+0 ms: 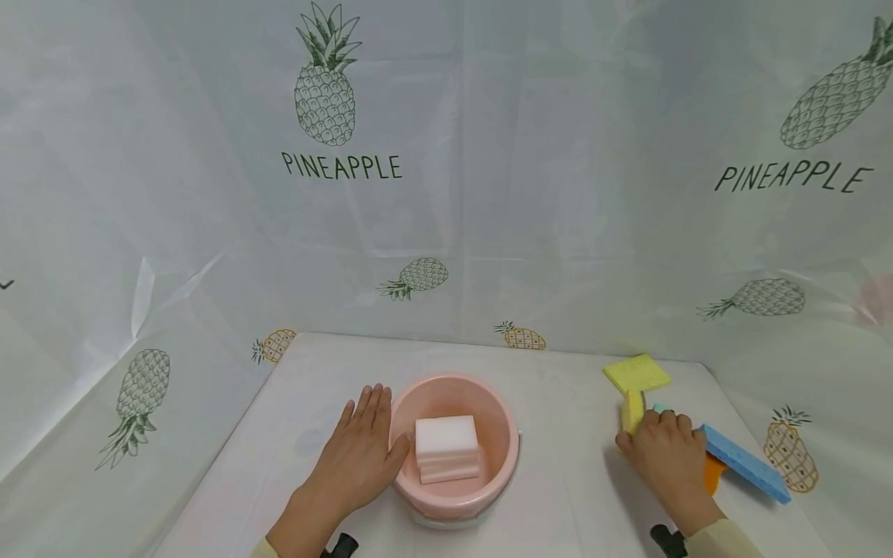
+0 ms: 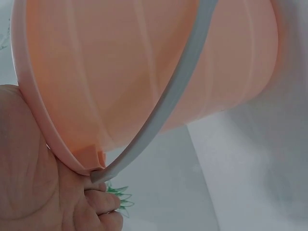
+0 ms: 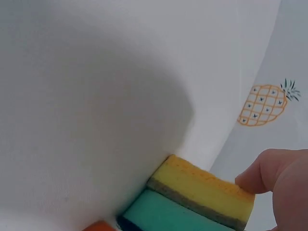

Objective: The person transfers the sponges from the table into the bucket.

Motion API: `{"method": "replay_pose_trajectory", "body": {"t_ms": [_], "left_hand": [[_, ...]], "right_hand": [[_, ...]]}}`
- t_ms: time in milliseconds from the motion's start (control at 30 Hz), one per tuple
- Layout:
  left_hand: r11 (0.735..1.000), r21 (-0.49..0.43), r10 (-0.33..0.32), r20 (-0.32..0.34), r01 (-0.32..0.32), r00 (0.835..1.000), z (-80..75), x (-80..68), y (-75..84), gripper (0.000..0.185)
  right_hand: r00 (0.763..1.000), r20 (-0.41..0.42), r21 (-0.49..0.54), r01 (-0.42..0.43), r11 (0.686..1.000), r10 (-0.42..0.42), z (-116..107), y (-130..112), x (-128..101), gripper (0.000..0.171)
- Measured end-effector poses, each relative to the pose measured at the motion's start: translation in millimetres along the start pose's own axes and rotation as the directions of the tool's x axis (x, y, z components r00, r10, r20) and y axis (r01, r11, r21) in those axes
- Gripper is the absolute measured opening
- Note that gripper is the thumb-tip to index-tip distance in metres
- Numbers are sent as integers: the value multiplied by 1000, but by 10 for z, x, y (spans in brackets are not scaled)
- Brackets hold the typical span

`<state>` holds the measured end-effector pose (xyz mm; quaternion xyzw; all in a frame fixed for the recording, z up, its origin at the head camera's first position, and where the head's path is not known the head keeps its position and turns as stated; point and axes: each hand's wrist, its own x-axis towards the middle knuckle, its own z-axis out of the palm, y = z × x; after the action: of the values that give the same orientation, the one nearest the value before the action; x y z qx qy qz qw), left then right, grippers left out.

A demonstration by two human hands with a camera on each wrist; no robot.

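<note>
A pink bucket [image 1: 452, 508] stands in the middle of the table, with stacked white sponge blocks [image 1: 446, 442] inside. My left hand [image 1: 359, 457] rests at the bucket's left rim, fingers straight and thumb reaching over the edge. The left wrist view shows the grey handle [image 2: 180, 79] hanging along the bucket's side. On the right, my right hand [image 1: 666, 457] grips upright sponges from above. Its thumb presses the yellow scrub sponge [image 3: 199, 190], which stands against a teal sponge [image 3: 168, 211]. An orange piece [image 1: 713, 473] and a long blue sponge [image 1: 749, 463] show beyond the fingers.
A flat yellow sponge cloth [image 1: 637, 373] lies behind the right hand, near the table's back edge. A pineapple-print sheet [image 1: 558, 194] hangs behind the white table [image 1: 565, 480] and along both sides.
</note>
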<state>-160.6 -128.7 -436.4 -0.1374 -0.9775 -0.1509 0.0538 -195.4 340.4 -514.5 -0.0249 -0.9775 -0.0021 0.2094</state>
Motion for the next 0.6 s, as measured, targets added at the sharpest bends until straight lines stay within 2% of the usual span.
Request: {"method": "replay_pose_trajectory", "body": {"t_ms": [300,500,600], "left_hand": [[1000,-11,-5,2,5,1000,-4,-4,3,76],[1000,-4,2,11,-2,1000,-3,-9,3,77],[1000,0,6,11,-6,1000,-6,-9,2,77]], "right_hand": [[1000,-14,-13,17,1000,-17,23,-43,18,48],[988,-123,-29,91,995,-93,55,-76,13,45],[979,-150,-22,132,991,-134,67,-102,16,44]]}}
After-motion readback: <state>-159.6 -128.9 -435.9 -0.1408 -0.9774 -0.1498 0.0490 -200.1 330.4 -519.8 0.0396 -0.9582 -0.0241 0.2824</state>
